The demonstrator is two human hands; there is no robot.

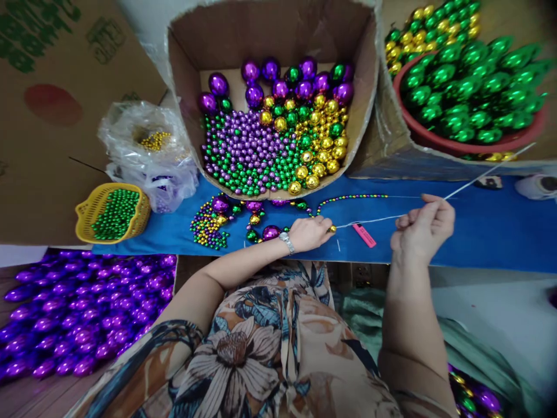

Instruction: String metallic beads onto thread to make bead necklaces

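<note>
Where my left hand (308,234) pinches: fingertips closed together at a gold bead (333,229) on the white string (369,221).
Right hand (424,226): fingers curled tight around the string.
String: straight between hands (drawing it snug, I judge); next seems to want even tension.
Large purple bead (270,233): near my left wrist.
Carton (278,38): beyond, holding loose beads (256,139).

Moderate indoor light, its source out of frame, falls over the blue cloth-covered tabletop (491,232), dimming below its near edge. Glare dots the glossy green rounded ornaments (461,98) near its far right corner and the shiny purple balls (82,316) below its near left corner. Wide-angle distortion stretches the outer parts; the frame's right corners darken. Fine detail is soft, though the thin white cord (487,173) shows pale.
</note>
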